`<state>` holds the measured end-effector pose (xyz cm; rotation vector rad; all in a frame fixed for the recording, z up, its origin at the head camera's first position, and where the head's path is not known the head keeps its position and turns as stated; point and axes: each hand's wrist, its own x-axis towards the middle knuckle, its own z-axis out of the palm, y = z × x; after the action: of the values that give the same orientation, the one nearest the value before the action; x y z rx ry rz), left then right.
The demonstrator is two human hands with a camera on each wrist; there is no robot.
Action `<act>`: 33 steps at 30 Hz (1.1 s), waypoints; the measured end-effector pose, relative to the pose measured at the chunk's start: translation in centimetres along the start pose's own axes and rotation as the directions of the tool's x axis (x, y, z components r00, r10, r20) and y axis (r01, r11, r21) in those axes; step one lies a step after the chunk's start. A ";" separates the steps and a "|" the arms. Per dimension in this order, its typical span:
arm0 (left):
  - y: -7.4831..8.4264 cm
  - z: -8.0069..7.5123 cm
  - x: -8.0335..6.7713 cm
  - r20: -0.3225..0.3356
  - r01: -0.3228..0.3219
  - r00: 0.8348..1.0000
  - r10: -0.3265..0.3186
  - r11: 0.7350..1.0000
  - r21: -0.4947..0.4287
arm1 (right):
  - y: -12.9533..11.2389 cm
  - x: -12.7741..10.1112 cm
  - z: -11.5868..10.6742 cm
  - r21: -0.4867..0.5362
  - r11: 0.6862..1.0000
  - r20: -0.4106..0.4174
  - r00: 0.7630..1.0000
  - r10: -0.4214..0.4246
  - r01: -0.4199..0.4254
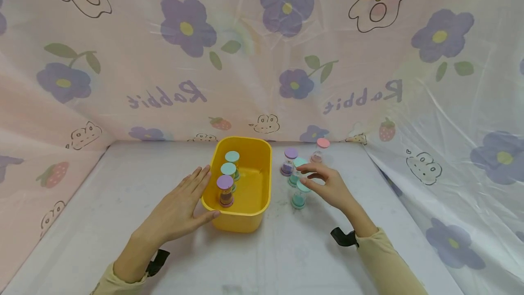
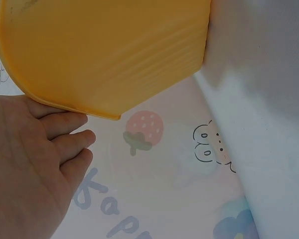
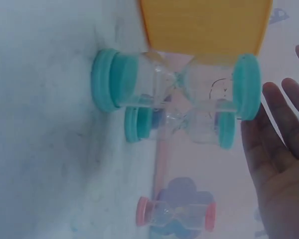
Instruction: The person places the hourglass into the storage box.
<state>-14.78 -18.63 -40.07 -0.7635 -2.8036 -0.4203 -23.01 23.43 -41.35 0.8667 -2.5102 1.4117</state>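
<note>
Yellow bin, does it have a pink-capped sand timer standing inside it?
No, the yellow bin holds two teal-capped timers and one purple-capped timer; the pink-capped timer stands outside.

Yellow bin: smooth plastic, soft satin sheen, opaque. Sand timers: clear glossy bulbs that look like plastic, matt pastel plastic end caps. Surface: white, matt, faintly smudged. Backdrop: printed cloth under thin, glossy, wrinkled plastic film.
</note>
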 end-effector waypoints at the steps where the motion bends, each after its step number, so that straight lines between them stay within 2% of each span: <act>1: 0.0 0.0 0.0 0.001 0.001 1.000 -0.001 1.000 0.000 | 0.2 -0.2 0.0 0.003 1.000 0.004 1.000 0.003 -0.003; 10: -0.1 0.0 -0.1 0.009 0.000 1.000 0.000 1.000 0.007 | 2.1 -1.9 0.3 0.038 0.999 0.012 1.000 0.006 -0.007; 24: -0.1 0.0 0.0 0.023 0.008 1.000 -0.008 1.000 0.001 | 3.1 -2.1 0.8 0.060 0.996 0.030 0.997 0.066 -0.068; 33: -0.1 0.1 0.0 0.013 0.006 1.000 -0.006 1.000 -0.003 | 3.1 -2.1 0.8 0.051 0.997 0.020 0.999 0.048 -0.049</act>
<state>-14.82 -18.74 -40.17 -0.7609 -2.8192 -0.4220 -22.78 24.84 -44.90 0.8365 -2.5362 1.4957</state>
